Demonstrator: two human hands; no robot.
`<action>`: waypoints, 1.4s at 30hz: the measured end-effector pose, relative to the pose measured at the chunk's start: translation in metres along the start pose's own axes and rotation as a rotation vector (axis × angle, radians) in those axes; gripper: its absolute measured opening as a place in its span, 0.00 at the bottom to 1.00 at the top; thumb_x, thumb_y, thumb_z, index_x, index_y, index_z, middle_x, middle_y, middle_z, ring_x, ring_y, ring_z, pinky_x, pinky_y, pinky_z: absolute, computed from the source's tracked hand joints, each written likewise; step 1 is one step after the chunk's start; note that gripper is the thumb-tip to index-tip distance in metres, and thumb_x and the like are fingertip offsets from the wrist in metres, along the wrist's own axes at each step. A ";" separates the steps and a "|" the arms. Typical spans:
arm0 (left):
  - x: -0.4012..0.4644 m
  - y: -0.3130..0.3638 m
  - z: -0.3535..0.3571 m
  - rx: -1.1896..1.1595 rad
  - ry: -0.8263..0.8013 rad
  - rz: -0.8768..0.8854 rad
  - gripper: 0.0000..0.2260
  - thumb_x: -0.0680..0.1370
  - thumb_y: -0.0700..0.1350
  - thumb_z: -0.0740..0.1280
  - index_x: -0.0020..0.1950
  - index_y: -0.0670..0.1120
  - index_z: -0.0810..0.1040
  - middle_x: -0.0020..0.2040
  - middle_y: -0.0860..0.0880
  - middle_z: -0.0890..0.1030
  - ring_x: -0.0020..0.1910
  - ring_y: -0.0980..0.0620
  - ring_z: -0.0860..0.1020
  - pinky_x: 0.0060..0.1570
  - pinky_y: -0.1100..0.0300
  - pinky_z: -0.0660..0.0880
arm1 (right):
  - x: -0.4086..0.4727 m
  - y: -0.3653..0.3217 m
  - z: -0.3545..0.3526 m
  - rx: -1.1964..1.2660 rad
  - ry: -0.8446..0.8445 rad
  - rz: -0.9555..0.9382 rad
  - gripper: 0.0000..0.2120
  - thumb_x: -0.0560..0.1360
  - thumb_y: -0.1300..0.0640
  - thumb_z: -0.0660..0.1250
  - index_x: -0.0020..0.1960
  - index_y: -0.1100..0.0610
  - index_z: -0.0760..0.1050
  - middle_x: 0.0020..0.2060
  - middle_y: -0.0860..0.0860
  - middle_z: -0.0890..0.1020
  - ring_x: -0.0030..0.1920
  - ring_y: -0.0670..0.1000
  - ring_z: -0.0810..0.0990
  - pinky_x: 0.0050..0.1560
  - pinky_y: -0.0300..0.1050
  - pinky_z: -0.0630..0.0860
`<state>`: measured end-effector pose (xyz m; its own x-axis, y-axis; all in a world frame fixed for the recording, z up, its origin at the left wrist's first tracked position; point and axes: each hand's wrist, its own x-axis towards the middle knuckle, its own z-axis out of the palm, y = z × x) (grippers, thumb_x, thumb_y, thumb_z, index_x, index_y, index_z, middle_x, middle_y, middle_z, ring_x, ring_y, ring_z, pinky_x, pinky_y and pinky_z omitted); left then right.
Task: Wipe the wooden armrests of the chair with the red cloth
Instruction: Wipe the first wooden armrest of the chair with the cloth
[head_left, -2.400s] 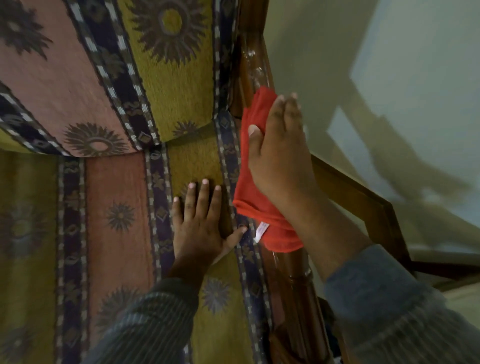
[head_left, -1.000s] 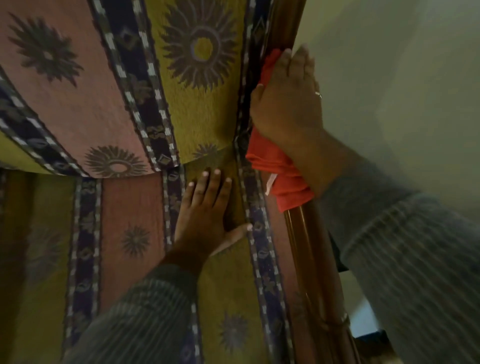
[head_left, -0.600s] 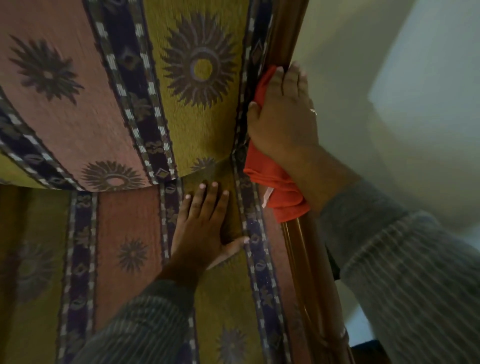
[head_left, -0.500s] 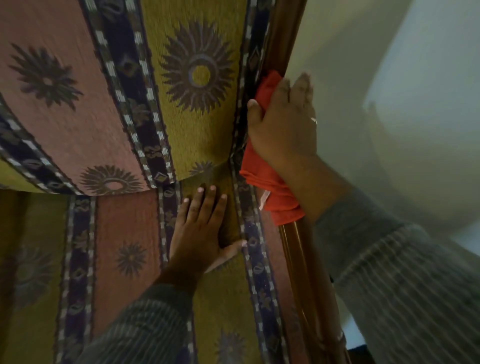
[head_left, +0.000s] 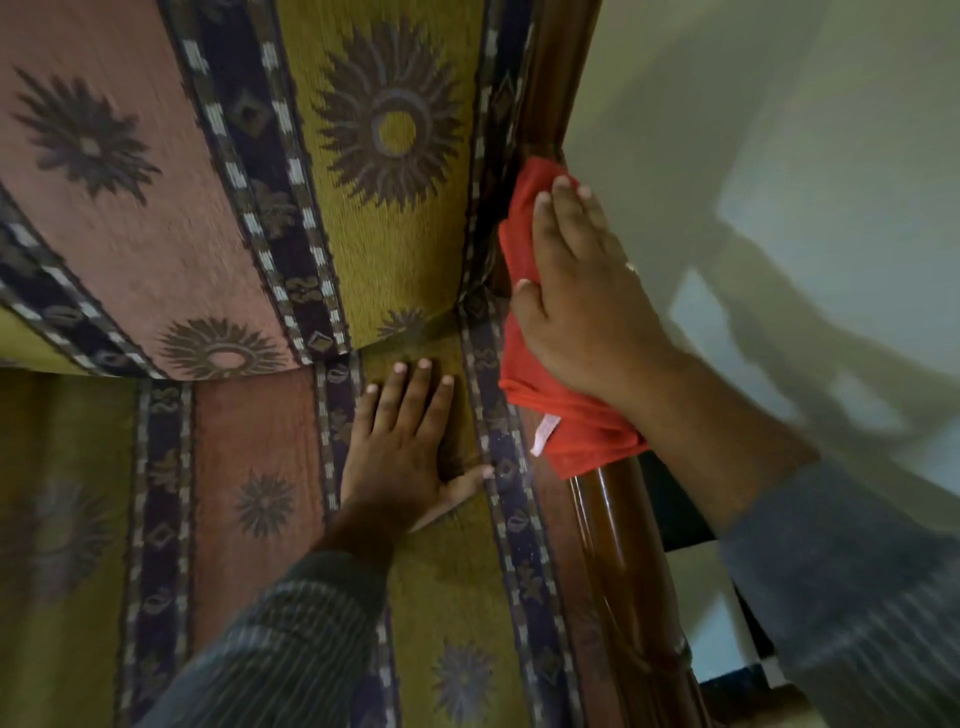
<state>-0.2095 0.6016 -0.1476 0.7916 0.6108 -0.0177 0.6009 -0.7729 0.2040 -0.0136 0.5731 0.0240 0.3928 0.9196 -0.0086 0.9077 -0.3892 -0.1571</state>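
Backrest (head_left: 156, 197): upholstered, filling the frame from nine o'clock up to twelve; broad pink and mustard stripes, dark sunburst motifs, navy bands with small pale blocks.
Seat cushion (head_left: 239, 488): same striped fabric, spread from eight o'clock down to six, meeting the backrest along a crease near centre.
Left sleeve (head_left: 280, 639): grey with fine stripes, entering at six o'clock.
Left hand (head_left: 410, 452): just below centre, laid flat on the seat, palm down, fingers spread and pointing toward twelve, thumb out toward three; open, gripping nothing.
Red cloth (head_left: 524, 332): bunched and folded, just right of centre toward one o'clock, draped over the wooden armrest where it meets the backrest; pressed between palm and wood.
Cloth label (head_left: 543, 436): small white tag hanging at the cloth's lower edge; writing too small and blurred to read.
Wooden armrest (head_left: 623, 561): glossy reddish-brown, rounded, running from five o'clock up toward twelve along the chair's right edge; middle stretch hidden under cloth and hand.
Right hand (head_left: 582, 306): right of centre, flattened on top of the cloth, fingers together pointing toward twelve, thumb against the cloth's left edge; pressing down rather than curled shut. Thin ring on one finger.
Right sleeve (head_left: 852, 587): grey, blurred, at four o'clock.
Floor (head_left: 805, 171): pale, crossed by soft shadows, from one to three o'clock.
Brands or readable text: none legible anywhere.
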 end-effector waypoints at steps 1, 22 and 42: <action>0.000 0.000 0.000 -0.006 0.004 -0.001 0.47 0.72 0.78 0.50 0.81 0.47 0.55 0.82 0.43 0.56 0.81 0.41 0.52 0.77 0.38 0.52 | 0.002 -0.001 0.000 -0.017 0.008 -0.002 0.33 0.80 0.49 0.53 0.79 0.62 0.44 0.80 0.60 0.47 0.79 0.59 0.44 0.77 0.54 0.44; -0.001 0.008 -0.001 0.047 0.002 -0.042 0.46 0.72 0.76 0.50 0.81 0.47 0.52 0.82 0.44 0.54 0.81 0.41 0.51 0.77 0.39 0.49 | 0.024 -0.008 -0.010 0.058 0.006 0.068 0.40 0.75 0.44 0.61 0.78 0.63 0.51 0.78 0.62 0.54 0.77 0.63 0.52 0.77 0.58 0.54; -0.048 0.044 0.000 -0.017 -0.045 -0.106 0.42 0.74 0.73 0.46 0.81 0.50 0.51 0.82 0.41 0.50 0.81 0.38 0.47 0.77 0.37 0.46 | -0.114 -0.011 0.008 -0.109 -0.037 -0.077 0.35 0.77 0.45 0.51 0.79 0.61 0.48 0.80 0.59 0.51 0.79 0.60 0.47 0.77 0.60 0.49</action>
<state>-0.2208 0.5385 -0.1377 0.7281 0.6804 -0.0837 0.6798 -0.7011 0.2152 -0.0698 0.4726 0.0190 0.3178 0.9474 -0.0375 0.9462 -0.3194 -0.0507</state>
